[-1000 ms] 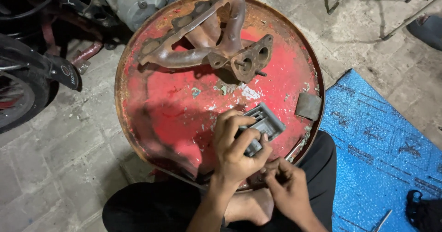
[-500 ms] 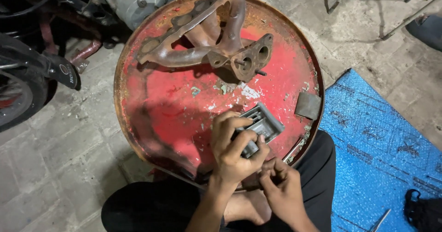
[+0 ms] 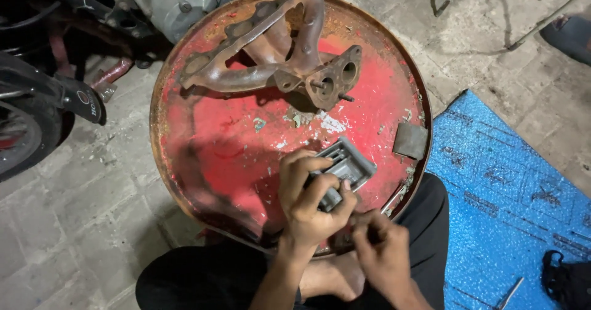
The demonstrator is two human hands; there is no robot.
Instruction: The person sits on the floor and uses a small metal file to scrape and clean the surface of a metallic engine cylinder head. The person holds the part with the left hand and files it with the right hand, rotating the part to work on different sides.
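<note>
Round red rusted metal drum lid (image 3: 234, 156) serving as bench. Grey ribbed rectangular metal part (image 3: 343, 167) held above near edge of lid, right of centre, tilted. Left hand (image 3: 311, 202) closed around part, grip firm, thumb and fingers wrapped over near end. Right hand (image 3: 381, 248) just below lid's near rim, touching left hand, fingers curled at underside of part; grip closed, object within not discernible. Rusty brown cast exhaust manifold (image 3: 277, 51) lying on far half of lid. Small grey flat square pad (image 3: 410, 140) at right rim of lid. Blue textured mat (image 3: 511, 205) on paved floor, right of lid.
</note>
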